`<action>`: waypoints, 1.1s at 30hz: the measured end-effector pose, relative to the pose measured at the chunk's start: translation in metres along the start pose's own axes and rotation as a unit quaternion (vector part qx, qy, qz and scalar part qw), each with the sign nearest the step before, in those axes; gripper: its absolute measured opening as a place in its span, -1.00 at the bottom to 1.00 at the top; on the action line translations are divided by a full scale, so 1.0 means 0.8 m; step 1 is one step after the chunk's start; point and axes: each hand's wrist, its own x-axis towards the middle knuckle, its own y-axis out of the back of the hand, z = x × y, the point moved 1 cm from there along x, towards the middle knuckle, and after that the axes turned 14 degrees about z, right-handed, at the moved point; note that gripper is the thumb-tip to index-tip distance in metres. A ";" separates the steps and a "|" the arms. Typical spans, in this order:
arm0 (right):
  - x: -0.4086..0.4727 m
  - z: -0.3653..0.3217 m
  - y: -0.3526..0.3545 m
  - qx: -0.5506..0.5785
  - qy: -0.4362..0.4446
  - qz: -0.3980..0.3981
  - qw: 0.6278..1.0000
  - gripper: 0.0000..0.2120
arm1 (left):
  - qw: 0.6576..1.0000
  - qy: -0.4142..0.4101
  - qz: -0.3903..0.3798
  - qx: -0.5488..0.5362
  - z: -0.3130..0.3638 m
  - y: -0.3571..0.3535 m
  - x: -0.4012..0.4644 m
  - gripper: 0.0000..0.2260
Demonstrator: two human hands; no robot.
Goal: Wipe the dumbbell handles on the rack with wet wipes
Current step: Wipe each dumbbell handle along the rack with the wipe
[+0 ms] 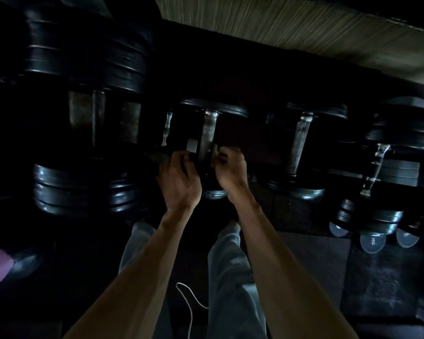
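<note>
Black rubber-plated dumbbells fill the dark rack (230,77) in front of you. The largest dumbbell, a stack of thick black plates (86,69) on a dull steel handle (98,123), sits at the far left. A mid-sized black dumbbell (304,111) with a worn metal handle (300,140) lies to the right, and smaller stacked dumbbells (399,133) crowd the far right edge. Straight ahead, the middle dumbbell's scuffed steel handle (209,129) runs just above your hands. Your left hand (179,182) has its fingers curled round a dark pack with a small pale flap (192,146). Your right hand (230,172) pinches at the pack's other side, fingertips bunched; whether a wipe is between them is too dark to tell. A thin white cable (189,304) trails over your grey trousers (230,265).
</note>
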 end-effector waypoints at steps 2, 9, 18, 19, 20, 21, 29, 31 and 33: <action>0.006 -0.001 -0.002 0.004 -0.010 -0.039 0.999 -0.72 | 1.000 0.007 0.002 -0.012 0.002 0.001 0.000 -0.61; 0.001 0.007 0.009 0.009 0.004 -0.045 0.999 -0.73 | 0.999 0.019 0.002 -0.036 0.003 0.001 0.000 -0.61; -0.016 0.002 0.003 -0.007 0.049 0.015 0.999 -0.60 | 0.999 0.005 0.007 -0.037 0.002 0.000 0.001 -0.61; -0.019 0.004 0.005 -0.005 0.051 0.012 0.999 -0.61 | 0.999 0.003 0.008 -0.033 0.001 -0.002 0.001 -0.61; -0.018 0.004 0.004 -0.006 0.045 0.013 0.999 -0.62 | 1.000 0.002 0.007 -0.029 -0.001 -0.003 0.002 -0.61; -0.014 0.002 -0.001 -0.011 0.034 0.020 0.999 -0.63 | 1.000 0.002 0.008 -0.027 -0.002 -0.004 0.001 -0.62; -0.012 0.005 -0.005 -0.012 0.041 0.039 0.998 -0.64 | 0.999 -0.002 0.015 -0.028 -0.008 -0.008 0.003 -0.66; -0.020 0.000 -0.010 -0.017 0.057 0.054 0.997 -0.60 | 1.000 -0.003 0.014 -0.026 -0.008 -0.009 0.003 -0.67; -0.008 -0.011 -0.020 -0.013 0.043 0.082 0.996 -0.58 | 0.999 -0.011 0.018 -0.030 -0.006 -0.007 0.002 -0.67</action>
